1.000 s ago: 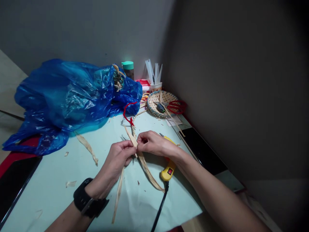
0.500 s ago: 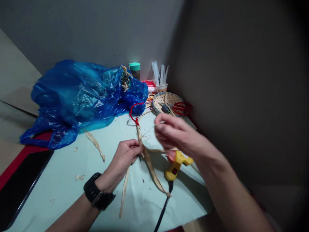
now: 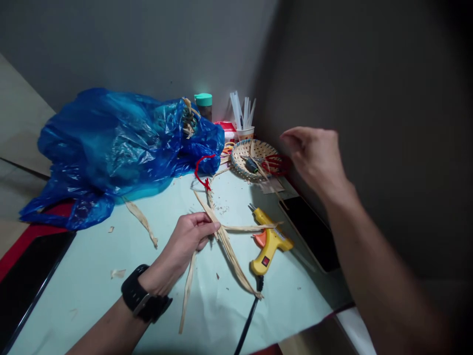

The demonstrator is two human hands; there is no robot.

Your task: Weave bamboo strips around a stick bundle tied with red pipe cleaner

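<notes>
My left hand (image 3: 185,244), with a black watch on the wrist, pinches a bundle of dried tan leaf strips (image 3: 225,244) against the pale green table sheet (image 3: 92,276). The strips fan out below and right of the fingers. My right hand (image 3: 318,158) is raised in the air above the table's right edge, near the small woven basket (image 3: 242,153). Its fingers are curled together; I cannot make out anything held in them. A yellow glue gun (image 3: 269,241) lies just right of the strips, its black cord running toward me.
A large blue plastic bag (image 3: 111,148) fills the back left. Red scissors (image 3: 275,165) lie in the basket. A cup of glue sticks (image 3: 244,121) and a green-lidded jar (image 3: 204,103) stand at the back wall. A dark phone (image 3: 308,229) lies at the right edge.
My right hand let go of the strips and rose up and to the right, away from the left hand. The left hand keeps its pinch on the strips.
</notes>
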